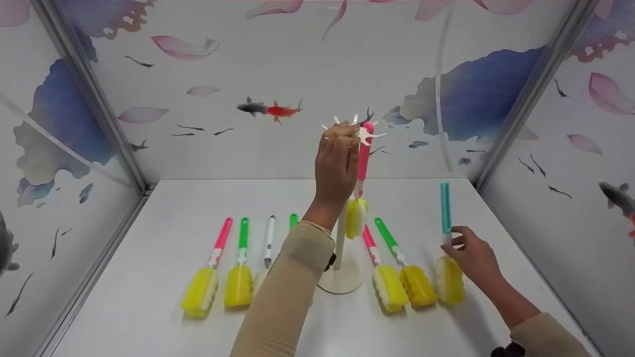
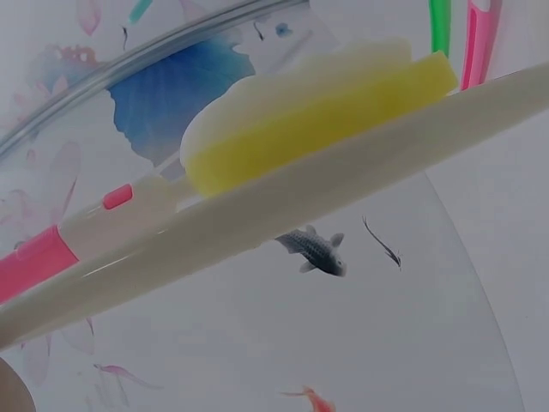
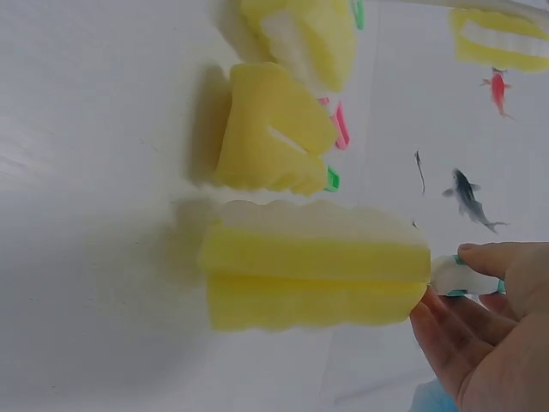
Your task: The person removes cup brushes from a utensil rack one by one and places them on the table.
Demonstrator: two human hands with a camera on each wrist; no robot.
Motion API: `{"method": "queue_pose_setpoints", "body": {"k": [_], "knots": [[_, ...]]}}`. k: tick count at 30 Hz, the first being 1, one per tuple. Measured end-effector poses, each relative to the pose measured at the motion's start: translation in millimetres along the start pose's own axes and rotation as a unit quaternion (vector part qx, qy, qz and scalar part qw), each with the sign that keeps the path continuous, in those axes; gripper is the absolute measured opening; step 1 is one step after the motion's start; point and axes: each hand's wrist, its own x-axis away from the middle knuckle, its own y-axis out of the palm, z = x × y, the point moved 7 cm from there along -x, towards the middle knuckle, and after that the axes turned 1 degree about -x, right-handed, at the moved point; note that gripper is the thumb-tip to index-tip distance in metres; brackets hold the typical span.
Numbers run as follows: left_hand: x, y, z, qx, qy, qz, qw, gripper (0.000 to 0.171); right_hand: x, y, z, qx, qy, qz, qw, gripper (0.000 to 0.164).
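Note:
A white hook stand [image 1: 341, 243] rises from a round base, with hooks fanning out at its top. My left hand [image 1: 338, 161] grips the stand's top, covering part of the hooks. From one hook hangs a pink-handled sponge brush [image 1: 363, 161], its yellow and white sponge [image 2: 317, 129] beside the pole [image 2: 283, 193]. At the right, my right hand [image 1: 475, 255] pinches a teal-handled sponge brush [image 1: 446, 208] by its white neck, thumb and fingertips just above the sponge. The brush stands upright, handle up, with its yellow and white sponge [image 3: 317, 275] lowest.
Left of the stand lie a pink-handled brush [image 1: 200, 292], a green-handled brush [image 1: 238, 287] and a white-handled brush [image 1: 269, 238]; my left sleeve partly hides others. Right of it lie another pink-handled brush [image 1: 390, 287] and a green-handled one [image 1: 417, 286]. Printed panels [image 1: 317, 74] enclose the white table [image 1: 149, 238].

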Motion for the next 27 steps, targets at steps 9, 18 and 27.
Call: {"method": "queue_pose_setpoints", "body": {"k": [9, 18, 27], "knots": [[1.9, 0.6, -0.1, 0.001, -0.002, -0.002, 1.0000, 0.025, -11.9, 8.2, 8.3, 0.019, 0.034, -0.026, 0.999, 0.050], [2.1, -0.4, -1.1, -0.002, -0.007, 0.002, 1.0000, 0.025, -35.7, 21.0, 4.0, 0.063, 0.055, -0.065, 0.994, 0.050], [1.1, -0.5, 0.3, -0.001, -0.013, -0.007, 0.9999, 0.023, -49.0, 32.8, 3.1, 0.114, 0.061, -0.093, 0.987, 0.048]]}}
